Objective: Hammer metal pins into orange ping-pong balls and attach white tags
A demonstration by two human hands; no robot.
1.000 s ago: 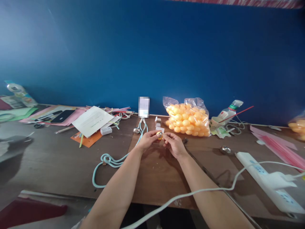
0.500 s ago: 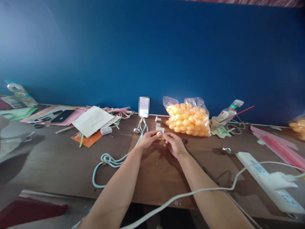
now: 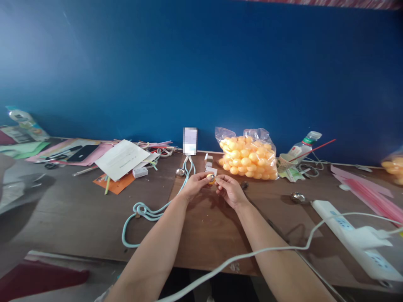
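While the left hand (image 3: 195, 184) pinches a small yellow ball (image 3: 210, 179) between thumb and fingers, the right hand (image 3: 231, 192) meets it from the opposite side. The left fingers are closed to the width of the ball, which shows a silvery patch on its upper face. The right thumb and index finger are drawn nearly together at the ball's right edge; whether they grip anything cannot be told at this size. The ball is located between the two hands, above the brown table (image 3: 204, 239), in front of a small white box (image 3: 211, 170). A clear bag of orange balls (image 3: 248, 158) stands behind and to the right of the right hand. A silver foil lump (image 3: 180, 172) lies to the left, beside a light blue cord (image 3: 147, 213), which runs behind the left forearm. A second foil lump (image 3: 297, 197) lies near the white power strip (image 3: 352, 241). A white cable (image 3: 233, 262) crosses the right forearm.
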